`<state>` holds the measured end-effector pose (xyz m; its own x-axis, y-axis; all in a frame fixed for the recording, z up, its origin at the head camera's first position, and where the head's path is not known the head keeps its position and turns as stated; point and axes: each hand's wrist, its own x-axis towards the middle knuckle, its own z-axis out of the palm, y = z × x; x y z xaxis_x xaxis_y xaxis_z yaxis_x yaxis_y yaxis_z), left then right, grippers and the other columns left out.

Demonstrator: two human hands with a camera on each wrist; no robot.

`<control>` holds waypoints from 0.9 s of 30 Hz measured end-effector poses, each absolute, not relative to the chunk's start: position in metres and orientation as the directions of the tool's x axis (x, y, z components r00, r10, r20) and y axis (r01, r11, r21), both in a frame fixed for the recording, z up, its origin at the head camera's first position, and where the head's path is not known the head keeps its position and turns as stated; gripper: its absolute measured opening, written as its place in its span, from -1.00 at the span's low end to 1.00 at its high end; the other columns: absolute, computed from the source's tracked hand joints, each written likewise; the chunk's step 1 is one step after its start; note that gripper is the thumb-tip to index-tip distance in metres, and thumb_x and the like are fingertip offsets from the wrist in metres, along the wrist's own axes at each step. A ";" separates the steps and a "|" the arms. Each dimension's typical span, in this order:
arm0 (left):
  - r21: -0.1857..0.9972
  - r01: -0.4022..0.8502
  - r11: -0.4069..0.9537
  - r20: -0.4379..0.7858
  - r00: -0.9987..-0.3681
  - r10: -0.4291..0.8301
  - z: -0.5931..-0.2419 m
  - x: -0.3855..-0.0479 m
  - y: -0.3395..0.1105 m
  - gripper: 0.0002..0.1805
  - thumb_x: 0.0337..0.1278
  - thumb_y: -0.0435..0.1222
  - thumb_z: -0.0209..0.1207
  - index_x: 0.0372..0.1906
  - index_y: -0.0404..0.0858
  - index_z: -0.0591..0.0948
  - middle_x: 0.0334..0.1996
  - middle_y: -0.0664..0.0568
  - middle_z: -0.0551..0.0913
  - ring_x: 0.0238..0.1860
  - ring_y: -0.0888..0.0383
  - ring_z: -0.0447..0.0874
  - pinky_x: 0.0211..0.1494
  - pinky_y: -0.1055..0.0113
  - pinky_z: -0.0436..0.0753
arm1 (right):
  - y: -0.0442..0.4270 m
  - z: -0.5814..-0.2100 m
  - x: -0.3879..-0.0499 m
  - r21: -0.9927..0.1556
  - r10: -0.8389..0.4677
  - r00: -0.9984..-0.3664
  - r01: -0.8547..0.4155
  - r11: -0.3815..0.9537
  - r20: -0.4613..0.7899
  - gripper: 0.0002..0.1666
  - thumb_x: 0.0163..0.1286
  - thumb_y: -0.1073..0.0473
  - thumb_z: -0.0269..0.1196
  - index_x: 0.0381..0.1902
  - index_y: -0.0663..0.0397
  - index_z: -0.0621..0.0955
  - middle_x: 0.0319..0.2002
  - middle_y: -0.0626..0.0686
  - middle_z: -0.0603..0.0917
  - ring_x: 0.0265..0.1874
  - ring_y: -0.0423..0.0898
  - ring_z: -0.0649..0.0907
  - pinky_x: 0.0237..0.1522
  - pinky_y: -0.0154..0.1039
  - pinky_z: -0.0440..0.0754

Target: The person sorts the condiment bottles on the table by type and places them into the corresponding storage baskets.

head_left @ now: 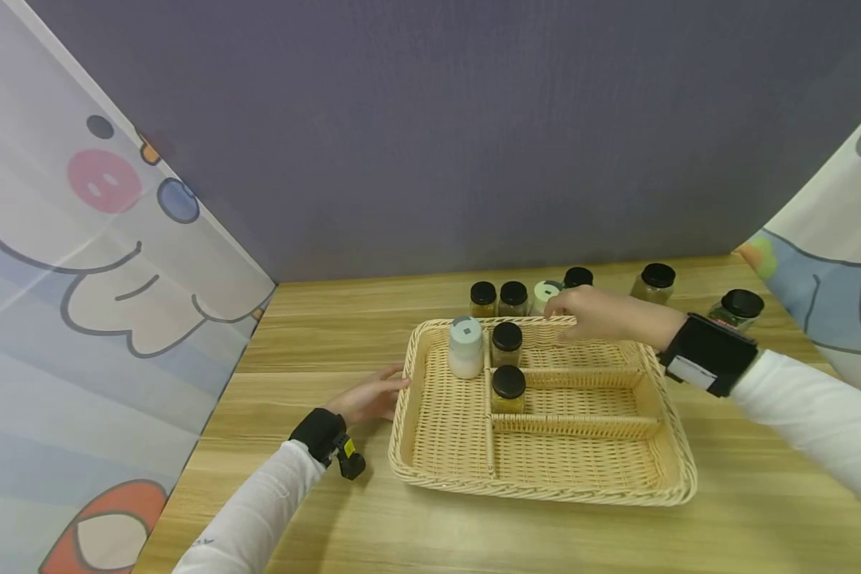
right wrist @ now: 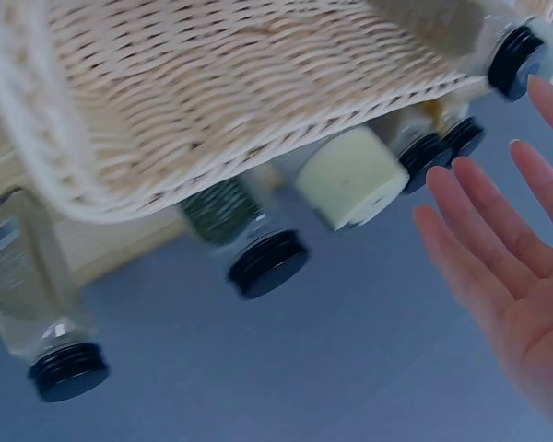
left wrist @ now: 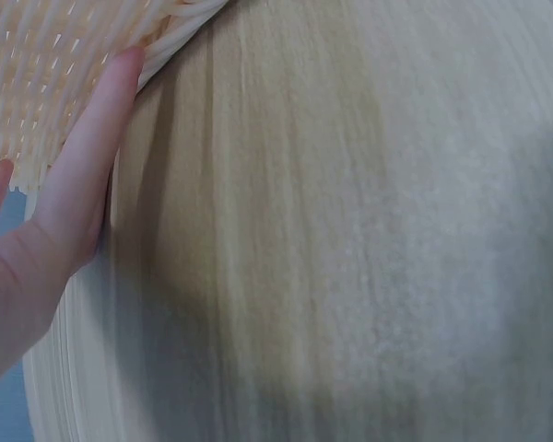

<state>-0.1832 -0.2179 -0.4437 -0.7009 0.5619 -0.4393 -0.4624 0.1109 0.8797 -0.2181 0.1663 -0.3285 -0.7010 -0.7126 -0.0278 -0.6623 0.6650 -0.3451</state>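
1. Right hand: we are finding it released, fingers extending loosely and grasping nothing. It is reaching over the back rim of the wicker basket, right of centre in the frame; we are not managing to tell whether it is touching that rim.
2. Left hand: we are noting it as unclenched, its straight fingers touching the basket's outer left side, just below the middle of the frame.
3. We are seeing the basket lying on the wooden table, lower centre of the frame, dividers splitting it into one long left compartment and three right ones.
4. Inside, a white container is standing in the upper left compartment area. A black-capped jar is occupying the top right compartment; a yellow-filled jar is sitting in the middle one.
5. Behind the back rim we are counting, left to right, an amber jar, a brownish jar, a pale container and a green jar.
6. Farther right, a clear jar and a red-labelled jar are standing well apart from these.
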 end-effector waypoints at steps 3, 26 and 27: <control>0.880 -0.462 0.111 -0.439 -0.700 0.563 -0.443 -0.183 -0.218 -0.36 0.26 -0.23 -0.10 0.34 -0.19 -0.11 0.21 -0.31 0.22 0.10 -0.06 0.37 0.00 -0.05 0.46 | 0.174 -0.330 -0.224 -0.344 -0.690 -0.723 -0.642 0.686 -0.027 -0.64 0.03 0.25 0.32 -0.17 0.25 0.56 -0.25 0.13 0.59 -0.28 0.02 0.56 -0.28 -0.15 0.55; 0.874 -0.477 0.089 -0.444 -0.713 0.543 -0.455 -0.189 -0.221 -0.39 0.28 -0.27 -0.13 0.34 -0.20 -0.08 0.18 -0.28 0.27 0.08 -0.06 0.37 0.00 -0.08 0.45 | 0.229 -0.337 -0.259 -0.352 -0.504 -0.863 -0.463 0.814 -0.031 -0.63 0.13 0.27 0.21 -0.10 0.36 0.51 -0.21 0.32 0.56 -0.20 0.21 0.52 -0.24 0.02 0.51; 0.874 -0.478 0.087 -0.445 -0.715 0.540 -0.457 -0.189 -0.221 -0.40 0.28 -0.27 -0.14 0.34 -0.19 -0.08 0.18 -0.28 0.27 0.08 -0.06 0.37 0.00 -0.08 0.45 | 0.232 -0.338 -0.260 -0.346 -0.499 -0.866 -0.462 0.816 -0.020 -0.64 0.11 0.28 0.22 -0.12 0.35 0.51 -0.22 0.32 0.56 -0.22 0.21 0.52 -0.25 0.02 0.52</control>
<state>-0.1890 -0.2208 -0.4566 -0.7146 0.5400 -0.4447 -0.4784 0.0867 0.8739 -0.2602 0.2316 -0.3376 -0.8664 -0.4989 -0.0199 -0.4622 0.8165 -0.3461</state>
